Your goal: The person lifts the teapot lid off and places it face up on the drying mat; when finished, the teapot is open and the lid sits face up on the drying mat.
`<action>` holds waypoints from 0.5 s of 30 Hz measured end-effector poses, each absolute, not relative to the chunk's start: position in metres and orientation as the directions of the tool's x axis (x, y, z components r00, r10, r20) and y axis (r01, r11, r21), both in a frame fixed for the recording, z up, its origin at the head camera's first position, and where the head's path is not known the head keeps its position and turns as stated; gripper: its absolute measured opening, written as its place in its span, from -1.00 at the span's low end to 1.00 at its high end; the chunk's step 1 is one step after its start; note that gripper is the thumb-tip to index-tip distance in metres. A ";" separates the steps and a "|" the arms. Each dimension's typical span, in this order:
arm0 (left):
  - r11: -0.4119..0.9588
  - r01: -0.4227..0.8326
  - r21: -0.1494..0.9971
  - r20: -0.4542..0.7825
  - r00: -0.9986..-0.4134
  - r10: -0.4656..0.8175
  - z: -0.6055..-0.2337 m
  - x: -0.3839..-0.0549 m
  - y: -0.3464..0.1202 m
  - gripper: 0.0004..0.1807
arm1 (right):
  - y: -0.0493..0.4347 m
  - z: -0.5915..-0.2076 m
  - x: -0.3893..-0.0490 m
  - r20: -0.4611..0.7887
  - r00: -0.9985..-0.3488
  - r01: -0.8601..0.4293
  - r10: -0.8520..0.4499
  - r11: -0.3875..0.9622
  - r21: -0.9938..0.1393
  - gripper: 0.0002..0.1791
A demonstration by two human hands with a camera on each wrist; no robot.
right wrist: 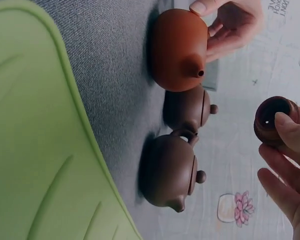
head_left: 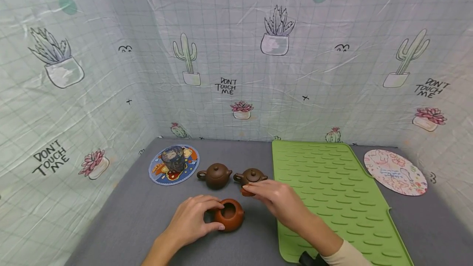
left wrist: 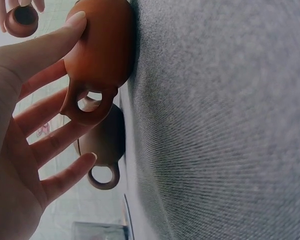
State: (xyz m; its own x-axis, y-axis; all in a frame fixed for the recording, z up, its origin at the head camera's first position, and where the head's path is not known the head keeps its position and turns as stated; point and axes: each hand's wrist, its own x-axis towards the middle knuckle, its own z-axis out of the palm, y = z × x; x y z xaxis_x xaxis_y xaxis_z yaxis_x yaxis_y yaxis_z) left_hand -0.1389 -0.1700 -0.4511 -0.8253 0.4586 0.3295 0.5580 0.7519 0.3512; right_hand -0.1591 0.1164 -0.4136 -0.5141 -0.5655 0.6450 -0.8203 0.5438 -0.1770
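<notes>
An orange-brown clay teapot (head_left: 235,224) sits uncovered on the grey cloth, its round opening facing up and its spout pointing right. My left hand (head_left: 192,218) grips it from the handle side, thumb at the near side and forefinger at the rim. The loop handle (left wrist: 89,107) shows between the spread fingers in the left wrist view. Raised to the right of the pot, my right hand (head_left: 286,204) pinches a small reddish-brown teapot lid (right wrist: 260,131), its hollow underside visible. Behind are two dark brown lidded teapots, one on the left (head_left: 217,176) and one on the right (head_left: 255,174).
A ribbed green mat (head_left: 318,184) covers the right part of the grey table (head_left: 129,221). At back left, a dark patterned glass (head_left: 174,160) stands on a round blue coaster (head_left: 157,175). A pink floral round coaster (head_left: 395,171) lies at far right. Patterned sheets surround the table.
</notes>
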 end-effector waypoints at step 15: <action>0.763 0.523 0.381 0.279 -0.851 0.444 -0.449 -0.140 -0.169 -0.57 | 0.143 -0.407 -0.157 0.640 -0.636 -0.733 -0.431 0.597 -0.327 -0.56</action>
